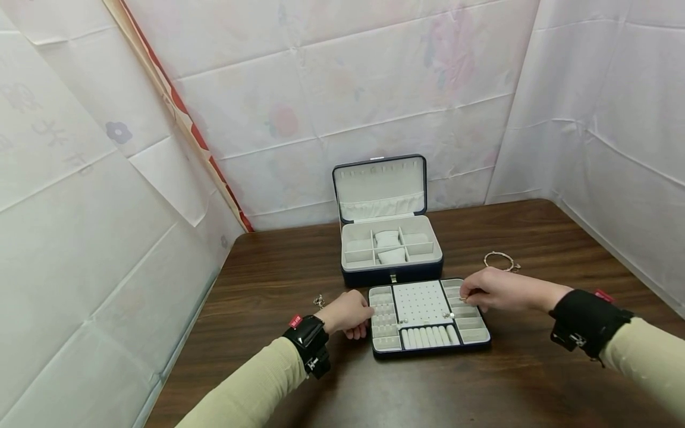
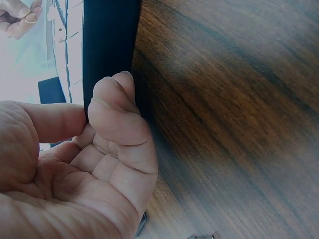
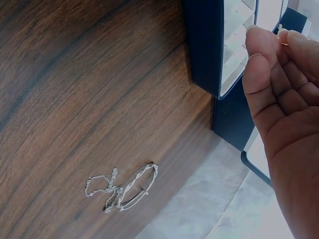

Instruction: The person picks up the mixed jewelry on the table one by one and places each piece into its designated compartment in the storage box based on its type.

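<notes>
- While the right hand (image 1: 500, 290) hangs over the right side of the tray (image 1: 428, 348), its fingers (image 3: 259, 55) pinch a tiny gold ring (image 3: 283, 43) at their tips.
- That ring is very small and light. It is hard metal, so it will not bend, but it is smooth and could slip out and roll away.
- I think the best hold is a soft pinch on the thin band with thumb and first finger, kept low over the tray, so a drop lands on the soft lining.
- The tray lies flat on the brown counter (image 1: 278, 267), just in front of the open jewellery box (image 1: 390, 249). It has a dotted pad in the middle, small pockets at both sides and a row of soft ring rolls (image 1: 430, 336) along the near edge.
- The left hand (image 1: 350, 315) is at the tray's left edge. Its fingers (image 2: 117, 107) are curled against the dark side wall, with the thumb close by, as if to keep the tray from sliding.
- The tray looks light and stiff, so a push could shift it on the smooth wood.
- A silver bangle with a thin chain (image 3: 122, 191) lies on the counter, past the right hand. The chain is floppy and may tangle.
- One more small shiny piece (image 1: 319, 301) lies beside the left hand. I cannot tell what it is.
</notes>
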Action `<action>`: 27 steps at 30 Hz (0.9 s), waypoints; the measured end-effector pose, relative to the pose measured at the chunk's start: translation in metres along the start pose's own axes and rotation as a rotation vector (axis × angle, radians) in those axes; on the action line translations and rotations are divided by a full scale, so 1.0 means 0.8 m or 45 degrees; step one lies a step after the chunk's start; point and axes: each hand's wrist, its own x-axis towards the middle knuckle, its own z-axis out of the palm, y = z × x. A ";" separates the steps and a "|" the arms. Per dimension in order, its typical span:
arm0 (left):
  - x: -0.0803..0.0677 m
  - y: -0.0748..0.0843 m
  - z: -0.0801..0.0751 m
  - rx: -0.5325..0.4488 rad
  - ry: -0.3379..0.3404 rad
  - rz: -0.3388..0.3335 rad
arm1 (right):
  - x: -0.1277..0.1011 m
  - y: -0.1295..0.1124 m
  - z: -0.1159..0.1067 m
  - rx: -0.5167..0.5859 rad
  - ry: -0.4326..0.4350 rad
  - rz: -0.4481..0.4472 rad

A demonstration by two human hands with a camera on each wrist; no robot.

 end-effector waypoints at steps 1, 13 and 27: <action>0.000 0.000 0.000 0.001 0.000 -0.001 | 0.000 -0.001 0.000 0.000 -0.007 0.007; 0.000 0.001 0.000 0.007 0.001 -0.009 | 0.002 -0.002 0.004 -0.004 -0.033 -0.028; -0.002 0.002 -0.002 0.012 0.010 -0.006 | 0.006 -0.007 0.008 0.011 -0.052 -0.077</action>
